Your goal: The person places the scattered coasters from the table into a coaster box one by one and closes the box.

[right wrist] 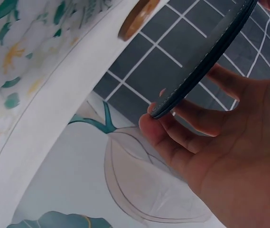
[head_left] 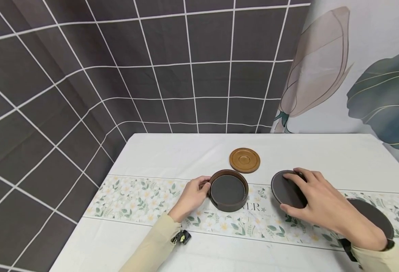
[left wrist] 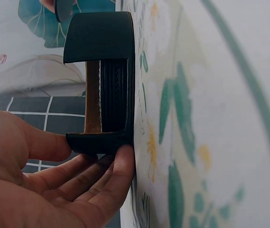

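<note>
My left hand [head_left: 193, 195] holds the left side of a round dark leather coaster holder [head_left: 229, 207] standing on the table. Inside it lies a dark round coaster [head_left: 228, 188]. Through the notch in the holder's wall [left wrist: 101, 37], the left wrist view shows the stacked edges of coasters [left wrist: 113, 97]. Off to the right, my right hand [head_left: 321, 200] grips another dark round coaster [head_left: 284, 189] by its edges, tilted. White stitching runs along the rim of that coaster [right wrist: 206, 64] in the right wrist view, where fingertips sit at its edge.
Behind the holder lies a round brown disc [head_left: 244, 160] with ringed grooves. A further dark round piece [head_left: 372, 215] is partly covered by my right forearm. A floral runner [head_left: 128, 198] crosses the white table [head_left: 172, 151], with a dark gridded curtain [head_left: 209, 79] behind.
</note>
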A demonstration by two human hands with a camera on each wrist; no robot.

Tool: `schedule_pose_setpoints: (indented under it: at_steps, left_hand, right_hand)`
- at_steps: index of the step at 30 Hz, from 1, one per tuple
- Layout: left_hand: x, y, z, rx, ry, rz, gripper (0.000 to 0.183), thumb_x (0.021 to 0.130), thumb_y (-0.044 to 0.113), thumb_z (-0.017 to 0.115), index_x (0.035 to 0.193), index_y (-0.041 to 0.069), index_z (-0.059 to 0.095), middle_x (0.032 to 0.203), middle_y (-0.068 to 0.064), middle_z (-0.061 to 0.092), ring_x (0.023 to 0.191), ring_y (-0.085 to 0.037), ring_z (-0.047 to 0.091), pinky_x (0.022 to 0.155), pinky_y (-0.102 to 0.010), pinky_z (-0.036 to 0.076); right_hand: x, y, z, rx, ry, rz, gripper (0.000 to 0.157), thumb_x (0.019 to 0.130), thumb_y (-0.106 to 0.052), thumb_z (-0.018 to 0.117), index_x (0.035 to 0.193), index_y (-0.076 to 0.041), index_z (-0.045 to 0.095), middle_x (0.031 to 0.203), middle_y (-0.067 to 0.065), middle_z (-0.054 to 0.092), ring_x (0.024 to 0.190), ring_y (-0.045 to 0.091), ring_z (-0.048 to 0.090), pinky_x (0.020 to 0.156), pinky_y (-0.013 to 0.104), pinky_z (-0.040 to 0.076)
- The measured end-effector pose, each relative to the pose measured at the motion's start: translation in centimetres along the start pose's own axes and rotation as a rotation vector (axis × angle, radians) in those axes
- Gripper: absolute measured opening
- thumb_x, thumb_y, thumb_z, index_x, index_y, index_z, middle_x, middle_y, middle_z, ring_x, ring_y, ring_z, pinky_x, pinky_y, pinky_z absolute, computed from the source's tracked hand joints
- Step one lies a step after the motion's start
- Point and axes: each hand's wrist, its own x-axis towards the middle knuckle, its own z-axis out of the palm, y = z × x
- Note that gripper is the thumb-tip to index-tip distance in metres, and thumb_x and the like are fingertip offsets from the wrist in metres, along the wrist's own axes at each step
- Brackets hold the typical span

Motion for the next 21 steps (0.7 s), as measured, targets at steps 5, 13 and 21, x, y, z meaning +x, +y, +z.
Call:
schedule_pose_setpoints:
  at_steps: [5, 13, 21]
  left_hand:
    - [0.0, 0.0, 0.0, 0.006, 0.000, 0.005, 0.033, 0.107, 0.010, 0.047, 0.134, -0.003, 0.063, 0.127, -0.019, 0.068, 0.119, -0.032, 0.066, 0.096, -0.040, 0.058]
    - [0.0, 0.0, 0.0, 0.007, -0.001, 0.003, 0.033, 0.108, 0.010, 0.047, 0.134, -0.002, 0.062, 0.127, -0.019, 0.068, 0.118, -0.031, 0.067, 0.095, -0.039, 0.058]
    - [0.0, -0.2, -0.1, 0.020, -0.001, 0.002, 0.033, 0.108, 0.011, 0.047, 0.134, -0.001, 0.063, 0.127, -0.018, 0.068, 0.118, -0.031, 0.067, 0.095, -0.039, 0.058]
  right_hand:
    - [0.4, -0.4, 0.1, 0.004, 0.028, -0.030, 0.080, 0.075, -0.058, 0.085, 0.138, -0.014, 0.061, 0.138, 0.024, 0.052, 0.120, 0.047, 0.050, 0.081, 0.062, 0.052]
    - [1.1, -1.3, 0.1, 0.013, 0.026, -0.068, 0.080, 0.076, -0.058, 0.083, 0.138, -0.013, 0.060, 0.139, 0.023, 0.052, 0.120, 0.047, 0.051, 0.085, 0.062, 0.051]
    - [1.7, -2.0, 0.0, 0.034, 0.035, -0.073, 0.077, 0.078, -0.056, 0.083, 0.138, -0.013, 0.060, 0.140, 0.021, 0.052, 0.122, 0.045, 0.051, 0.089, 0.061, 0.051]
